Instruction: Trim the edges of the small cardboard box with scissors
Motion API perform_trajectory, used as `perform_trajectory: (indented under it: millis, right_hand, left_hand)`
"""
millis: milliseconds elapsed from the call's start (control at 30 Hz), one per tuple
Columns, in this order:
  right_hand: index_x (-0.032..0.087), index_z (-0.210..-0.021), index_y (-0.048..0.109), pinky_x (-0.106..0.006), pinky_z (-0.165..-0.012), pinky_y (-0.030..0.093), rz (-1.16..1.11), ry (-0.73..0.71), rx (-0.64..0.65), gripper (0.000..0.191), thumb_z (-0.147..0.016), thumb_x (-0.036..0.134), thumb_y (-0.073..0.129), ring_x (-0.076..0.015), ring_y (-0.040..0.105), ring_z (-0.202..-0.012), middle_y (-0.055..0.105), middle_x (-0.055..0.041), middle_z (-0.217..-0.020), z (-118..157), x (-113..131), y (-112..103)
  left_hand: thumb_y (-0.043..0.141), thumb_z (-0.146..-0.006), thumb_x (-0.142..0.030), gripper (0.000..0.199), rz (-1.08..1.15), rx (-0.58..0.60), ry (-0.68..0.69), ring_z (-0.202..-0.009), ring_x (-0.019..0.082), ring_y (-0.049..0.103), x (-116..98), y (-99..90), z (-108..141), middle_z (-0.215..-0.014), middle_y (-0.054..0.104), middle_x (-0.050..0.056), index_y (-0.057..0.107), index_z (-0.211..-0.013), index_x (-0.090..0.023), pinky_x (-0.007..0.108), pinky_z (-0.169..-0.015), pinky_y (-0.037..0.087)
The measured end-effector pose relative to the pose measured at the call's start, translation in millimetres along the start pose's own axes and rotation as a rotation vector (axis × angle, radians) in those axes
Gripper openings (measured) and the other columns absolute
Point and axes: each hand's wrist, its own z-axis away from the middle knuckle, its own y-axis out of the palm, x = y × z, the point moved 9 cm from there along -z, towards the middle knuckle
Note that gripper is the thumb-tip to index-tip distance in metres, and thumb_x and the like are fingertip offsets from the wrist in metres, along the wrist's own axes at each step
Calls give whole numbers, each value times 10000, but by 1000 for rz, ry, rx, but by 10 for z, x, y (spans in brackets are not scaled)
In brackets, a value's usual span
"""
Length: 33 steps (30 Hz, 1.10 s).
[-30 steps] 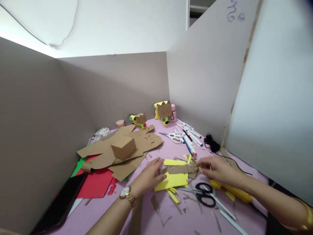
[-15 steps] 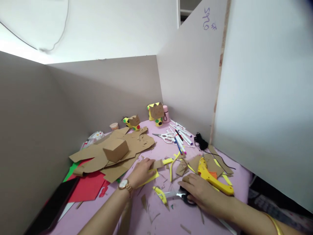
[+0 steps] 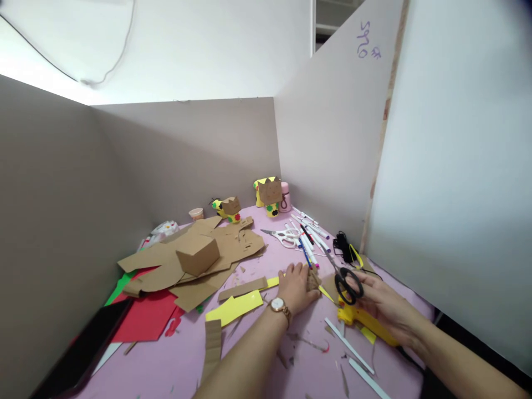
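Note:
My left hand (image 3: 296, 288) lies palm down on the table, fingers spread over small cardboard scraps (image 3: 313, 280) and the end of a yellow strip (image 3: 272, 282). My right hand (image 3: 386, 305) holds black-handled scissors (image 3: 348, 285) above the table at the right, blades pointing up and away. Below it rests a yellow glue gun (image 3: 368, 324), partly covered by the hand. Left of my left hand are a cardboard strip (image 3: 241, 289) and a yellow paper piece (image 3: 236, 307). Another cardboard strip (image 3: 213, 346) lies nearer me.
Cardboard sheets (image 3: 224, 244) and red paper (image 3: 145, 318) cover the left side. Markers (image 3: 310, 238), white scissors (image 3: 285, 237) and black yarn (image 3: 341, 246) lie towards the back right. Two decorated cardboard figures (image 3: 270, 191) stand by the partition. White strips (image 3: 349, 343) are near the front.
My left hand has moved right, off the cardboard strip. My right hand has lifted the scissors and carried them right. The glue gun has shifted, and yellow scraps now lie by the yarn.

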Motion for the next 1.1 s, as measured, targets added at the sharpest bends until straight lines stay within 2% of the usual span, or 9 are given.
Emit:
perform_trajectory:
  millis: [267, 400, 500, 567, 667, 767, 867, 933, 1100]
  right_hand:
    - [165, -1109, 599, -386, -755, 548, 303, 23, 82, 251, -921, 329, 574, -193, 650, -886, 647, -48, -1084, -965, 54, 157]
    - [197, -1147, 589, -428, -837, 520, 567, -38, 20, 255, -918, 308, 578, -218, 617, -997, 602, -66, -1204, -1423, 137, 245]
    - [199, -1176, 573, -451, -863, 507, 714, -91, 1, 280, -916, 305, 581, -229, 603, -1034, 581, -75, -1241, -1514, 193, 305]
    - [200, -1173, 576, -461, -881, 495, 785, -135, 13, 278, -917, 307, 579, -234, 594, -1053, 576, -76, -1252, -1425, 239, 310]
    - [203, -1157, 587, -472, -910, 472, 854, -200, 77, 267, -917, 319, 575, -237, 583, -1075, 588, -72, -1239, -1048, 284, 249]
    - [208, -1171, 587, -487, -924, 446, 904, -195, 113, 322, -877, 338, 614, -250, 583, -1068, 626, -74, -1169, -465, 205, 68]
    - [241, -1186, 611, -465, -828, 504, 906, -133, 88, 491, -714, 332, 713, -345, 614, -1028, 666, -137, -1122, 91, -8, -140]
    - [260, -1196, 614, -456, -744, 538, 873, -114, 79, 522, -681, 290, 693, -355, 650, -950, 702, -132, -1036, 345, -178, -204]
    - [217, -1271, 557, -445, -931, 490, 722, -180, 33, 464, -819, 283, 472, -306, 624, -1097, 665, -125, -1216, 544, -417, -208]
  left_hand:
    - [521, -901, -273, 200, 52, 103, 163, -1035, 204, 609, 181, -168, 473, -1144, 656, 68, 632, -1045, -190, 423, -914, 483]
    - [453, -827, -60, 344, 52, 144, 159, -1106, 207, 611, 366, -296, 727, -1197, 678, 61, 692, -1005, -233, 314, -961, 454]
    - [538, -734, -81, 310, 47, 183, 160, -1069, 253, 638, 439, -421, 839, -1178, 694, 49, 722, -924, -243, 320, -911, 481]
    - [605, -703, -148, 266, 52, 188, 172, -1035, 277, 643, 401, -488, 829, -1110, 709, 64, 708, -933, -234, 345, -899, 486]
    - [589, -756, -225, 442, 75, 144, 208, -1247, 287, 497, 204, -461, 658, -1315, 580, 135, 570, -1194, -176, 388, -1054, 378]
    - [596, -763, -217, 628, 101, 172, 287, -1393, 298, 308, -86, -189, 467, -1517, 353, 149, 405, -1359, -157, 458, -1133, 267]
    - [527, -824, -203, 520, 112, 218, 351, -1382, 335, 322, -265, 44, 475, -1470, 446, 104, 444, -1337, -223, 569, -1084, 294]
    - [453, -866, -175, 418, 123, 236, 382, -1324, 287, 426, -288, 54, 622, -1389, 545, 68, 514, -1270, -263, 502, -1079, 330]
    - [466, -871, -180, 286, 131, 262, 386, -1096, 196, 619, -207, -205, 1042, -1199, 676, 27, 654, -1060, -285, 283, -956, 455]
